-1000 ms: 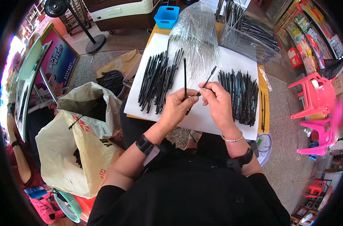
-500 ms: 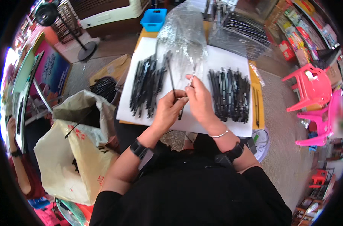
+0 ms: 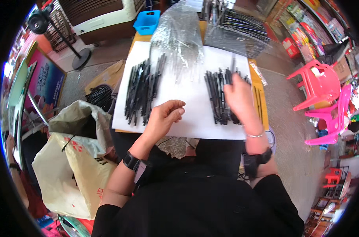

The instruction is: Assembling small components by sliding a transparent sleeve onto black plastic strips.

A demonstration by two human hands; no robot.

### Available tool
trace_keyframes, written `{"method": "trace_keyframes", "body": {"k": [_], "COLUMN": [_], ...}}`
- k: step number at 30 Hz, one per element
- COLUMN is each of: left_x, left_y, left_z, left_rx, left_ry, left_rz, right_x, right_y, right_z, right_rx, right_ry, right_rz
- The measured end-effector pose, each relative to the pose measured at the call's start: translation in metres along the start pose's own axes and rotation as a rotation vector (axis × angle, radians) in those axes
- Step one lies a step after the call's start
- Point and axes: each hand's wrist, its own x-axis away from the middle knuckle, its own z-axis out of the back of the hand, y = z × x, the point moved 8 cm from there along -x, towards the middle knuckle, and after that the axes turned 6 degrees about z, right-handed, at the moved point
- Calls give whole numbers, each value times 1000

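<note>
My right hand is over the right-hand pile of thin black sticks, blurred by motion. One thin black stick juts up from its closed fingers; the lower part of the stick is hidden. Above the front of the white sheet, my left hand is loosely curved, thumb and forefinger apart, with nothing visible between them. To its left lies another pile of similar black sticks. A clear plastic bag spreads across the back of the sheet, sticks showing through its near end.
Behind the right pile sits a plastic bag of black sticks, and a blue basket stands at the back left. A large cream sack gapes beside my left arm. Pink plastic chairs stand to the right, a fan far left.
My hands were together over the middle with thin sticks. They have parted: the right went right to the right-hand pile with a stick, the left stayed near the middle, without its stick.
</note>
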Motion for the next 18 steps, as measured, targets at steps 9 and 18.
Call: {"method": "trace_keyframes", "body": {"k": [9,18], "left_x": [39,35], "left_y": [13,11], "left_z": [112,71], "left_rx": [-377,-1023], "left_ry": [658,630], "left_rz": [-144,-128], "right_x": [1,27], "right_y": [60,-48], "right_z": [-23,-50], "right_rx": [263,-115], "right_ry": [-137,-93], "right_rz": [-43,214]}}
